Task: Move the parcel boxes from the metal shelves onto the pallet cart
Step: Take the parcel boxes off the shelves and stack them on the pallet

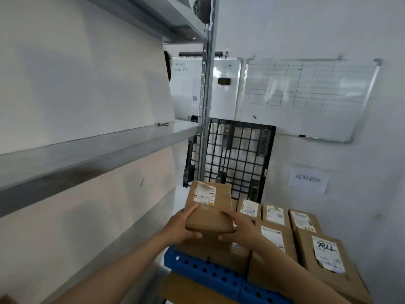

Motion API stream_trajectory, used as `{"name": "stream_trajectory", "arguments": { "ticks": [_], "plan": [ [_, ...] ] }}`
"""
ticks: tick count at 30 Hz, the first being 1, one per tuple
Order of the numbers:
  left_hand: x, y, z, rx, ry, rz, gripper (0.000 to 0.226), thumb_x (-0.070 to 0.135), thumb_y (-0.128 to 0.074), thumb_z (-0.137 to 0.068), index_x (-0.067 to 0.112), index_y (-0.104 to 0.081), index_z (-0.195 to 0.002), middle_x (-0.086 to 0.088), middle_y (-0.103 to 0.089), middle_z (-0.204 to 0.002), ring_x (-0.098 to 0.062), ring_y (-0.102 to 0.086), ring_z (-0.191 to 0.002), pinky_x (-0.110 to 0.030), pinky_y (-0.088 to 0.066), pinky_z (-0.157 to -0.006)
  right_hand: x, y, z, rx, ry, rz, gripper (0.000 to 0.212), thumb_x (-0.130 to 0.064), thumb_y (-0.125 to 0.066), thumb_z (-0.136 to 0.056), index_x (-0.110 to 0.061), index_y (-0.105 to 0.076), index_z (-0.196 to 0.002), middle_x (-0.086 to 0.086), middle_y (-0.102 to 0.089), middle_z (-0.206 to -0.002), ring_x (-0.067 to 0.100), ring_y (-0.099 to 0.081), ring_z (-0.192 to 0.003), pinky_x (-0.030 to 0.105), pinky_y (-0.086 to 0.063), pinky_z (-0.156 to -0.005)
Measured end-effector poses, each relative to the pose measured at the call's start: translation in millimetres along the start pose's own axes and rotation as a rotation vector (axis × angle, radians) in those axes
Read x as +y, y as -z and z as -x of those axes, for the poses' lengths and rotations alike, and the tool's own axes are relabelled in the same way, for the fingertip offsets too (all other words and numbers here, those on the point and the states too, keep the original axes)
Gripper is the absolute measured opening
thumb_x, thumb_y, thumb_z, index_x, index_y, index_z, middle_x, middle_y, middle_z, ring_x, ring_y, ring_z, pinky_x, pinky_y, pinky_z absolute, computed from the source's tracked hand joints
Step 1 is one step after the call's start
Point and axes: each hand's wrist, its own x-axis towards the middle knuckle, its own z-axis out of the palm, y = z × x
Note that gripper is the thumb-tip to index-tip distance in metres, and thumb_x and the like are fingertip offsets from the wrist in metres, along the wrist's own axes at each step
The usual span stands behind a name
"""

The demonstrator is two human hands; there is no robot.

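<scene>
- White walls carry whiteboards (306, 93); bare metal shelves (87, 150) stand left.
- Black pallet (232, 159) leans behind.
- Left hand (182, 227) and right hand (238, 231) clasp parcel box (208, 207), fingers curled around its near corners, above stacked boxes (306, 238) on blue cart (206, 273).

A gridded whiteboard (306, 95) hangs on the white wall (306, 25).

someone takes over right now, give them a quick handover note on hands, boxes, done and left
Left hand and right hand both grip one parcel box, held above the blue pallet cart.
Done: several labelled boxes already stand on the cart.
Left: set this box down; the metal shelves show no boxes in view, so check levels out of sight.
</scene>
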Motion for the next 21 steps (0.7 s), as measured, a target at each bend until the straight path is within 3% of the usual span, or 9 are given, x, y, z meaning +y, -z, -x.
{"name": "stream_trajectory", "arguments": {
  "ticks": [6,16,21],
  "plan": [
    [-19,8,-77,-0.048,-0.008,-0.018,0.093,0.033,-0.071,-0.079,0.032,-0.008,-0.146,-0.005,-0.022,-0.151,-0.024,-0.032,-0.134,-0.037,-0.038,-0.107,20,3,-66,-0.028,-0.03,-0.086,0.078,-0.024,-0.069,-0.079,-0.028,-0.023,-0.141,0.004,-0.031,-0.145,0.023,-0.037,-0.129,0.038,-0.039,-0.106],
    [-50,29,-210,-0.157,-0.052,0.007,0.092,0.025,-0.074,-0.077,0.032,-0.012,-0.146,-0.006,-0.029,-0.147,-0.022,-0.038,-0.129,-0.032,-0.04,-0.104,42,18,-185,0.007,-0.097,-0.02,0.079,-0.026,-0.07,-0.078,-0.023,-0.026,-0.143,0.004,-0.03,-0.147,0.022,-0.035,-0.131,0.032,-0.034,-0.105],
    [-67,30,-249,-0.178,-0.061,0.028,0.094,0.024,-0.075,-0.076,0.03,-0.012,-0.146,-0.007,-0.028,-0.147,-0.022,-0.037,-0.13,-0.034,-0.039,-0.106,51,14,-225,0.0,-0.15,-0.103,0.08,-0.025,-0.071,-0.077,-0.022,-0.027,-0.143,0.005,-0.034,-0.145,0.021,-0.037,-0.13,0.03,-0.036,-0.103]
  ]
}}
